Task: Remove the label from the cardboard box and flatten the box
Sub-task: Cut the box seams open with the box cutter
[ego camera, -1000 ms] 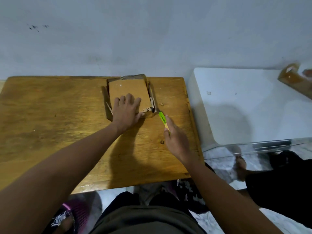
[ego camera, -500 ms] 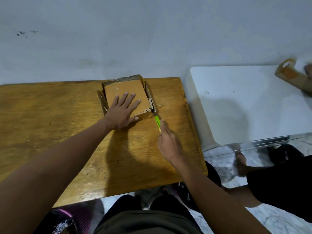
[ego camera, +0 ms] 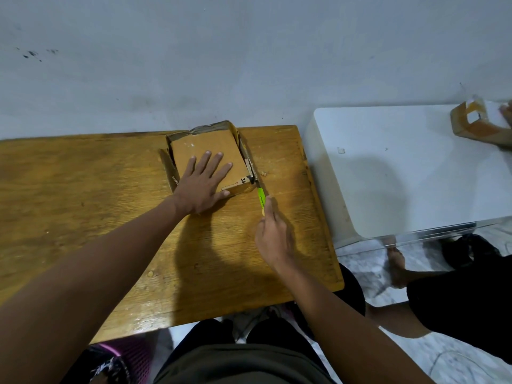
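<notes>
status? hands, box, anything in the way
Left hand flat on box, pinning it to table. Right hand grips green cutter, tip at box's near right corner. Nothing in the way.

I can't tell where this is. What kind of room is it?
Probably a plain room at home: a low wooden table against a bare wall, a marble-patterned floor, and a white table beside it.

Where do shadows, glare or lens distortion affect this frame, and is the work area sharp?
Head view: the hands cast dark shadows on the wooden table below the left hand; glare streaks its near edge; wide-angle bending curves the table edges; the cardboard box, green cutter and right hand are reasonably sharp.
</notes>
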